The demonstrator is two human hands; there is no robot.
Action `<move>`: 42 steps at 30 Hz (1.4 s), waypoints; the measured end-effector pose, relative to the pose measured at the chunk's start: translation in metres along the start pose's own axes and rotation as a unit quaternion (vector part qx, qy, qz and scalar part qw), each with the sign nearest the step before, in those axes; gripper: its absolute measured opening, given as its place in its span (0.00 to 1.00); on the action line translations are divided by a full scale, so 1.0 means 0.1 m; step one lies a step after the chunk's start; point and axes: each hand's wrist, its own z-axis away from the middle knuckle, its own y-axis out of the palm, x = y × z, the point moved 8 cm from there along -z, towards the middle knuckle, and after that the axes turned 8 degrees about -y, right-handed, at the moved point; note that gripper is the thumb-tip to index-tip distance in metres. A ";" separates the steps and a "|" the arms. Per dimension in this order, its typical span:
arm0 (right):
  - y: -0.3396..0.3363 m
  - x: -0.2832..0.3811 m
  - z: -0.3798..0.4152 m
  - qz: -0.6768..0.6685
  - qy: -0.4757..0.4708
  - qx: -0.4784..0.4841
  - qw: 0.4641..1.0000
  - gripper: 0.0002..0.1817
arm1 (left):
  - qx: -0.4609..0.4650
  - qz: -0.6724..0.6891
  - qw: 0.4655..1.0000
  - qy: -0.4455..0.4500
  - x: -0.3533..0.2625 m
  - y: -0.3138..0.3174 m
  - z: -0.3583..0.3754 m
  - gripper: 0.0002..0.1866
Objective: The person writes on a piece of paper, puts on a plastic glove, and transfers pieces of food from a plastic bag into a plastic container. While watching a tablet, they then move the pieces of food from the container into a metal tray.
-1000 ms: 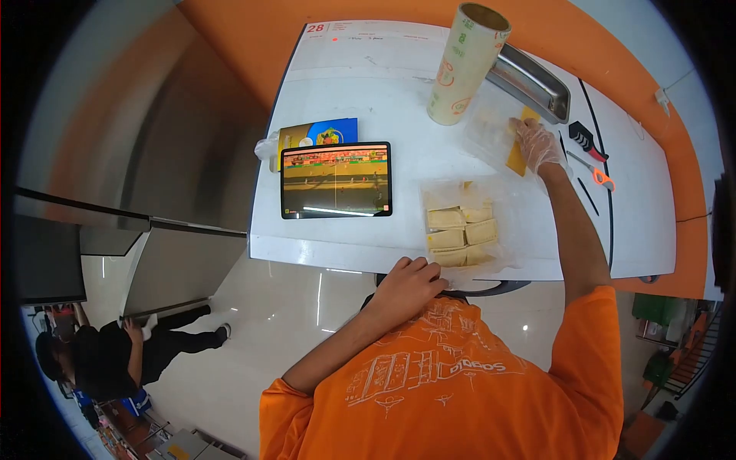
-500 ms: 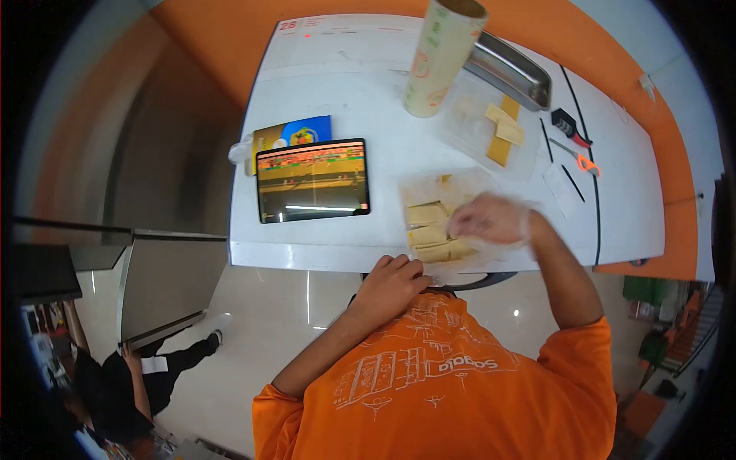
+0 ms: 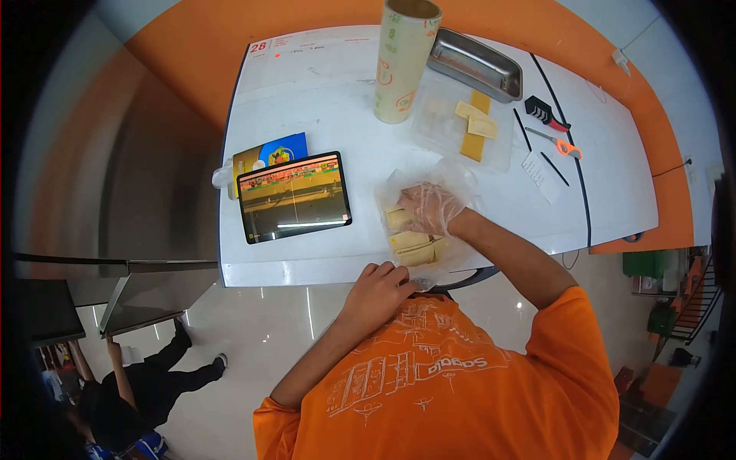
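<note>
A clear plastic bag [image 3: 449, 264] lies near the table's front edge, with several flat, pale yellow rectangular pieces [image 3: 412, 245] in rows inside it. My right hand [image 3: 431, 207], in a thin clear plastic glove, reaches into the far part of the bag over these pieces. Its fingers are curled and pressed together at their upper end; whatever is between them is hidden. Bare and with fingers bent, my left hand [image 3: 382, 290] pinches the bag's near edge at the table's front.
Left stands a tablet [image 3: 294, 198] on a blue and yellow box [image 3: 285, 148]. Behind the bag are a clear plastic container [image 3: 441, 130] with yellow strips, a wrap roll [image 3: 402, 65] and a metal tray [image 3: 512, 88]. Orange-handled scissors [image 3: 566, 149] lie right. A person [image 3: 126, 399] is at lower left.
My right hand has moved left and deeper over the far end of the bag, its fingers covering the upper pieces. My left hand stays at the near edge. The view has shifted slightly.
</note>
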 end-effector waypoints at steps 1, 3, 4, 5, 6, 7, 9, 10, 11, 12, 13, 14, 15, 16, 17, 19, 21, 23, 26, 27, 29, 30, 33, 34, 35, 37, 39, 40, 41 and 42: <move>-0.02 0.01 -0.04 -0.005 0.015 0.031 0.999 0.37 | 0.003 -0.002 1.000 -0.004 0.00 -0.01 0.01 0.14; -0.02 0.02 -0.06 -0.009 0.029 0.061 0.998 0.39 | 0.006 -0.004 1.000 -0.009 -0.01 0.00 0.02 0.15; -0.01 0.03 -0.08 -0.003 0.026 0.068 0.997 0.40 | 0.006 0.000 1.000 -0.013 -0.01 -0.01 0.02 0.15; 0.00 0.03 -0.10 0.003 0.022 0.075 0.997 0.41 | 0.005 0.005 1.000 -0.017 -0.01 -0.01 0.03 0.15; 0.01 0.02 -0.12 0.004 0.020 0.075 0.997 0.41 | 0.003 0.004 1.000 -0.019 -0.01 -0.01 0.03 0.15; 0.05 -0.02 -0.15 -0.001 0.028 0.071 0.997 0.41 | -0.001 0.003 1.000 -0.019 0.00 0.00 0.04 0.15; 0.14 -0.07 -0.18 -0.004 0.033 0.068 0.997 0.41 | -0.006 0.003 1.000 -0.021 0.00 0.00 0.06 0.16; 0.14 -0.05 -0.19 -0.017 0.012 0.052 0.998 0.41 | -0.007 0.003 1.000 -0.022 0.00 0.00 0.06 0.15; 0.13 -0.04 -0.20 -0.030 -0.007 0.036 0.999 0.41 | -0.009 0.004 1.000 -0.021 -0.01 0.00 0.06 0.15; 0.15 -0.06 -0.20 -0.029 -0.008 0.037 0.999 0.41 | -0.009 0.005 1.000 -0.021 -0.01 0.00 0.06 0.15; 0.17 -0.06 -0.21 -0.059 -0.002 0.057 0.997 0.40 | -0.009 0.001 1.000 -0.018 -0.01 0.01 0.06 0.15; 0.19 -0.06 -0.20 -0.088 0.004 0.075 0.993 0.39 | -0.009 -0.004 1.000 -0.014 -0.02 0.02 0.05 0.14; 0.18 -0.04 -0.20 -0.087 0.005 0.075 0.993 0.39 | -0.009 -0.004 1.000 -0.013 -0.02 0.03 0.05 0.14; 0.16 -0.01 -0.21 -0.066 -0.001 0.079 0.995 0.36 | -0.008 -0.004 1.000 -0.011 -0.02 0.03 0.05 0.14; 0.15 0.00 -0.21 -0.044 -0.009 0.084 0.995 0.34 | -0.008 -0.003 1.000 -0.009 -0.02 0.04 0.05 0.14; 0.12 -0.06 -0.19 -0.099 -0.002 0.077 0.992 0.32 | -0.012 -0.001 1.000 -0.008 -0.01 0.05 0.05 0.14; 0.14 -0.15 -0.15 -0.153 0.004 0.071 0.986 0.31 | -0.016 0.002 1.000 -0.009 -0.01 0.06 0.06 0.14; 0.12 -0.22 -0.12 -0.208 -0.006 0.013 0.978 0.27 | -0.014 0.000 1.000 -0.013 0.00 0.07 0.06 0.14; 0.08 -0.29 -0.05 -0.324 0.028 0.001 0.946 0.24 | -0.008 0.001 1.000 -0.017 0.01 0.06 0.06 0.13; 0.03 -0.30 -0.04 -0.323 0.027 0.000 0.946 0.24 | -0.009 0.000 1.000 -0.017 0.01 0.06 0.07 0.13; -0.12 -0.22 0.04 -0.342 0.055 0.050 0.937 0.22 | -0.013 0.006 0.999 -0.029 0.03 0.06 0.08 0.13; -0.12 -0.23 0.08 -0.338 0.057 0.050 0.938 0.22 | -0.016 0.007 0.999 -0.027 0.03 0.05 0.09 0.13; -0.24 -0.15 0.27 -0.411 -0.014 -0.015 0.912 0.21 | -0.025 0.019 0.999 -0.040 0.07 -0.02 0.11 0.14; -0.28 -0.11 0.34 -0.472 -0.041 -0.040 0.880 0.21 | -0.038 0.027 0.998 -0.045 0.09 -0.04 0.11 0.15; -0.33 -0.08 0.40 -0.531 -0.068 -0.066 0.842 0.20 | -0.049 0.035 0.997 -0.050 0.10 -0.07 0.11 0.15; -0.37 -0.07 0.51 -0.553 -0.049 -0.074 0.829 0.22 | -0.065 0.050 0.995 -0.057 0.09 -0.15 0.10 0.16; -0.44 -0.02 0.60 -0.575 -0.031 -0.084 0.813 0.23 | -0.079 0.062 0.993 -0.064 0.10 -0.22 0.08 0.16; -0.46 0.00 0.65 -0.653 -0.006 -0.099 0.751 0.26 | -0.086 0.068 0.992 -0.065 0.11 -0.23 0.07 0.17; -0.46 0.02 0.69 -0.723 0.018 -0.113 0.681 0.30 | -0.093 0.073 0.991 -0.064 0.13 -0.26 0.05 0.17; -0.48 0.08 0.71 -0.721 0.019 -0.117 0.682 0.30 | -0.093 0.073 0.991 -0.059 0.13 -0.28 0.04 0.17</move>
